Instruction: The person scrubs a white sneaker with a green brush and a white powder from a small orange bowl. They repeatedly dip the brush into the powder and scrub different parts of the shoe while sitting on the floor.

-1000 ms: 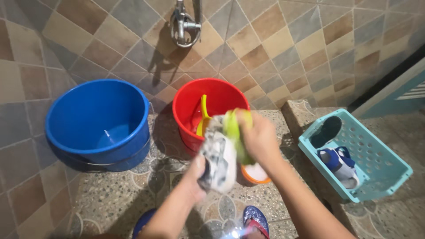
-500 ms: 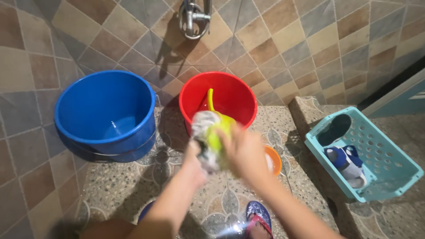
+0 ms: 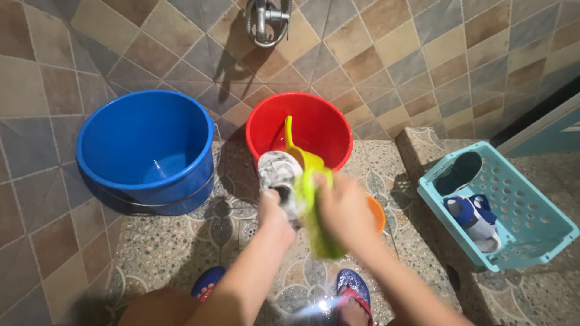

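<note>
Since the earlier frame both hands have lowered slightly before the red bucket [image 3: 300,134]. Left hand [image 3: 275,214] grips the grey-white shoe [image 3: 279,176]; right hand [image 3: 344,208] is closed round a lime-green cloth [image 3: 314,217] pressed against it.

Motion-blurred green cloth [image 3: 314,211], right hand [image 3: 344,208]

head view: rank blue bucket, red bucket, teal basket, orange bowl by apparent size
1. blue bucket
2. teal basket, close to the blue bucket, unsure
3. red bucket
4. orange bowl, mostly hidden behind the right hand
</note>
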